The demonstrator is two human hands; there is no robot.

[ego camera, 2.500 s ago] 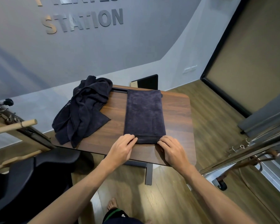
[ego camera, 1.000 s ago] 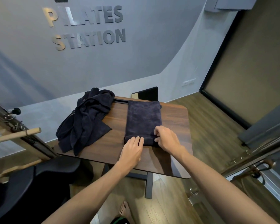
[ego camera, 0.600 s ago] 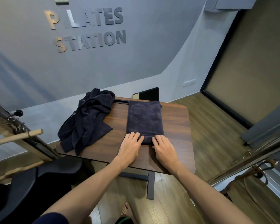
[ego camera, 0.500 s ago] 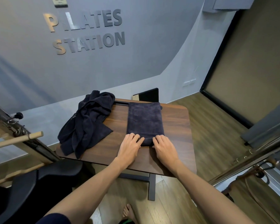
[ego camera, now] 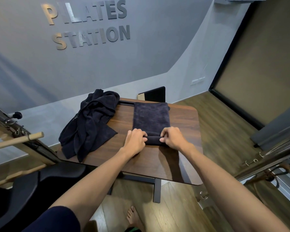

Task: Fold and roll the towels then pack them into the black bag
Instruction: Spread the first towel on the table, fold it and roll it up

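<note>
The dark navy terry towel folded into a long strip (ego camera: pixel 151 118) lies lengthwise on the brown wood-grain table (ego camera: pixel 182 131), its far end at the table's back edge and its near end already turned into a short, tight roll (ego camera: pixel 153 140) under my hands. My left hand (ego camera: pixel 135 141) grips the roll's left end, fingers curled over the top with the thumb tucked in front; my right hand (ego camera: pixel 172 137) grips the right end the same way, thumb pointing inward along the roll. Neither hand is spread flat.

To roll this well, I judge I should keep both ends turning at the same rate so the roll stays square to the strip, press down lightly while pushing away to keep it tight, and reset my grip often, not stretch forward.

Half a second ago my fingers lay straight and flat on the near edge of the strip, with little or no roll showing; now they are curled round a formed roll, and the flat part is shorter.

To the left, the crumpled heap of dark towels (ego camera: pixel 90 121) sits half over the table's corner, waiting. Behind the table stands a flat black panel (ego camera: pixel 155 94). I cannot pick out the black bag with any certainty.
</note>
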